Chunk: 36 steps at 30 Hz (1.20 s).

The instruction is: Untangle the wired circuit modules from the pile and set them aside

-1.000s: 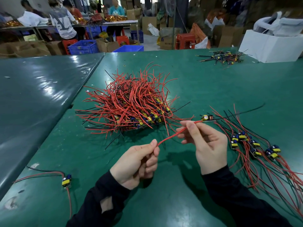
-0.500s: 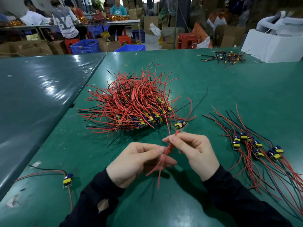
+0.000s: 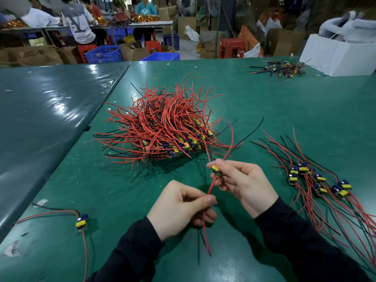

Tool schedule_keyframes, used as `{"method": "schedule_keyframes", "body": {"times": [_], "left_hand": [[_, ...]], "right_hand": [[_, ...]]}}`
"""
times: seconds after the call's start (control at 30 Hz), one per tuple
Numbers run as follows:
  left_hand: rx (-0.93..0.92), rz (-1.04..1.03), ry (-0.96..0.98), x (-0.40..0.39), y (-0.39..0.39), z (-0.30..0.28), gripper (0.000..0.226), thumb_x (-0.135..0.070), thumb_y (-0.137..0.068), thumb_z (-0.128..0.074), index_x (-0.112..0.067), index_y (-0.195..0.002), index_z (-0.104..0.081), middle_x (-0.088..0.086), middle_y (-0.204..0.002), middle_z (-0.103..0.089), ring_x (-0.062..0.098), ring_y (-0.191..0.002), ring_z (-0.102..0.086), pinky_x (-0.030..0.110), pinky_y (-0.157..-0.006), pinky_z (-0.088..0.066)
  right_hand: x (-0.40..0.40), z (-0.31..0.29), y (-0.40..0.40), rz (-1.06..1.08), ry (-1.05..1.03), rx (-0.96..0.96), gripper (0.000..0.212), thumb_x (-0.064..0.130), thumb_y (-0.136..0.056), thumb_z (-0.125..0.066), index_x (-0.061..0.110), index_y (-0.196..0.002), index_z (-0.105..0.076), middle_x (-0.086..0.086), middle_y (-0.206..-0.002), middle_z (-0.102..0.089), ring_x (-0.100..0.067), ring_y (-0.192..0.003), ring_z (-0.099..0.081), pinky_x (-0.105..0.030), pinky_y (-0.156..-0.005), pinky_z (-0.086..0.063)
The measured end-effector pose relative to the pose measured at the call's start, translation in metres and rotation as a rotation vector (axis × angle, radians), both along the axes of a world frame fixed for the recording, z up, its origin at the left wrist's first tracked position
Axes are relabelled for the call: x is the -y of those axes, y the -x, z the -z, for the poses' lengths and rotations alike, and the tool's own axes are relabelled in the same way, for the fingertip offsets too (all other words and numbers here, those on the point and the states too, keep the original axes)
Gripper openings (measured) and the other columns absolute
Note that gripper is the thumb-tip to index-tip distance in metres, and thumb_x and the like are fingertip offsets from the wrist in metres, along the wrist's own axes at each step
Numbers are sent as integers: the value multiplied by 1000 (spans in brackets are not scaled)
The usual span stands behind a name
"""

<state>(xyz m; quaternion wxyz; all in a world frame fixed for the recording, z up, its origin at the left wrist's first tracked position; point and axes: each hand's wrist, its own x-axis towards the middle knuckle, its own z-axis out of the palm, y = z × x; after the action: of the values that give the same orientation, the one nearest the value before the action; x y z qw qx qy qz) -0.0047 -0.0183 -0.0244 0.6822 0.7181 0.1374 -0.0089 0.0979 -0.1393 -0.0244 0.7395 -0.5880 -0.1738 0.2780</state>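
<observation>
A big tangled pile [image 3: 162, 129] of red and black wires with small yellow-and-blue circuit modules lies in the middle of the green table [image 3: 284, 110]. My right hand [image 3: 242, 184] pinches one module [image 3: 215, 169] in front of the pile, and its upper wires arch back over the pile's edge. Below it, my left hand [image 3: 183, 208] pinches that module's lower red wires [image 3: 206, 231], which hang toward me. Several sorted modules [image 3: 319, 180] lie in a row to the right with their wires fanned out.
A single module [image 3: 81, 222] with long wires lies at the near left. Another small bundle [image 3: 278, 69] sits at the far right beside a white box [image 3: 337, 55]. A second, darker table [image 3: 40, 110] adjoins on the left. People work at benches in the background.
The held module came back from near the sorted row on the right to the middle in front of me. My right hand slid up the wires to the module itself, while my left hand pinches the lower wires.
</observation>
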Motion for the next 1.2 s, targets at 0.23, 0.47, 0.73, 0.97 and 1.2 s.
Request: {"method": "schedule_keyframes", "body": {"times": [0.23, 0.47, 0.73, 0.97, 1.2], "left_hand": [[70, -130, 122, 4, -2, 0, 17, -5, -91, -55, -4, -75, -61, 17, -67, -71, 19, -53, -67, 27, -56, -55], [-15, -131, 148, 1, -3, 0, 19, -13, -93, -54, -8, -75, -60, 12, -69, -73, 16, -56, -69, 20, -51, -48], [-69, -4, 88, 4, -2, 3, 23, -5, -92, -54, -6, -73, -66, 7, -62, -71, 10, -52, -65, 17, -53, -50], [80, 182, -43, 4, 2, 0, 21, 1, -92, -54, -5, -75, -64, 5, -62, -70, 10, -54, -63, 18, -59, -49], [309, 274, -426, 6, 4, 0, 17, -16, -87, -57, -8, -75, -67, 1, -68, -72, 13, -55, -57, 25, -59, -47]], "right_hand": [[2, 1, 3, -64, 57, 252, 14, 7, -89, -57, 12, -89, -71, 1, -68, -67, -7, -65, -61, -17, -55, -46], [5, -2, 1, -118, 59, 273, 19, -8, -77, -67, 7, -89, -68, -1, -69, -66, -9, -61, -58, -17, -58, -49], [6, -1, -9, 64, 11, 129, 12, -5, -87, -57, 5, -86, -64, -12, -73, -64, -22, -57, -69, -22, -51, -53], [9, -3, -18, 178, -7, 103, 11, -3, -88, -57, 4, -85, -64, -12, -72, -62, -19, -53, -67, -21, -50, -54], [10, -3, -20, 181, -19, -15, 10, -2, -88, -56, 2, -84, -64, -14, -72, -61, -18, -50, -65, -23, -50, -55]]}}
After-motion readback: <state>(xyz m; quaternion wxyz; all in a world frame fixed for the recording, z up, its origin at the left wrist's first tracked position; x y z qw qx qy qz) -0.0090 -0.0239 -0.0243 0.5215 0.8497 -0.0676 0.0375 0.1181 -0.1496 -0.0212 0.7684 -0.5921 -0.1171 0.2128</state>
